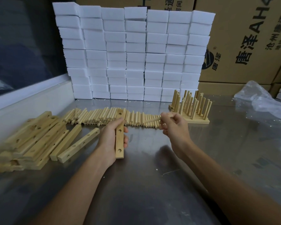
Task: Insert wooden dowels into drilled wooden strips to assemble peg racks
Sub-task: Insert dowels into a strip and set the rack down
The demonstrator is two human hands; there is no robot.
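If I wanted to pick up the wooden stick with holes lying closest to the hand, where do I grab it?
Take the loose drilled wooden strip around its middle, pinching the two long narrow sides from above. It lies flat and slanted on the metal table, holes facing up, its right side free.

pale tan strips (39,140) & dowels (104,118), white foam blocks (133,54), grey table (144,184)

white foam blocks (133,54) stacked | cardboard boxes (243,38) behind | plastic bag (263,101) right

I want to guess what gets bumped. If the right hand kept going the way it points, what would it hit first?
Probably the row of loose dowels. The right hand, holding one dowel, points left and slightly away; depth is unclear.
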